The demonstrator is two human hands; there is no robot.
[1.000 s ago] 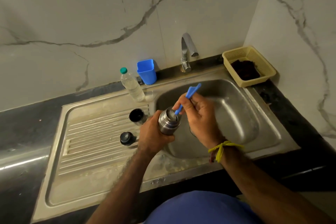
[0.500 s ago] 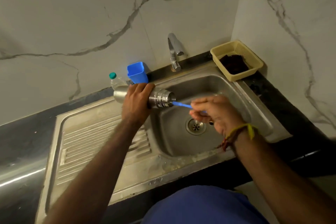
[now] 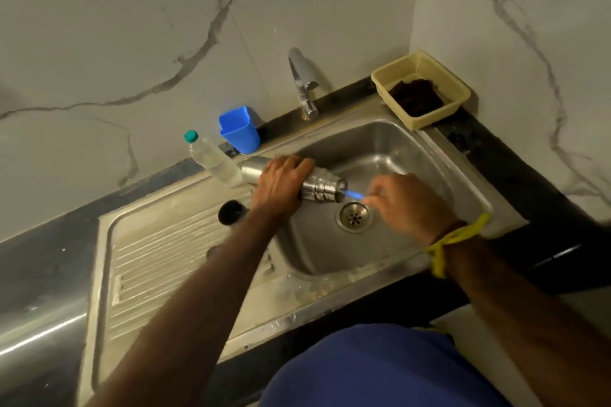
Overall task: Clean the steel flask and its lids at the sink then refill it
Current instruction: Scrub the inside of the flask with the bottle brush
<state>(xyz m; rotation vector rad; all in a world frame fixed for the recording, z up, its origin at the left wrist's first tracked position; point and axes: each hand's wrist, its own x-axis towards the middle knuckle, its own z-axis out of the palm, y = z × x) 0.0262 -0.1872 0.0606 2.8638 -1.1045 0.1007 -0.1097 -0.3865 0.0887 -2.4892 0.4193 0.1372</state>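
My left hand [image 3: 281, 182] grips the steel flask [image 3: 322, 188], which lies on its side over the left part of the sink basin [image 3: 426, 158], mouth pointing right. My right hand [image 3: 406, 205] pinches the handle of a blue brush [image 3: 354, 194]; its head is inside the flask's mouth and out of sight. One black lid [image 3: 230, 212] stands on the draining board [image 3: 165, 258] just left of my left forearm. A second lid is mostly hidden behind that forearm.
A chrome tap [image 3: 302, 82] stands behind the basin, with no water running. A blue plastic cup [image 3: 239, 129] and a clear bottle with a green cap [image 3: 211, 158] stand at the back. A yellow basket [image 3: 421, 89] with a dark scrubber sits at the back right. The drain [image 3: 353, 216] lies below the flask's mouth.
One second ago the flask stood upright in my left hand; it has since been tipped onto its side. The brush has gone deeper into its mouth since half a second ago.
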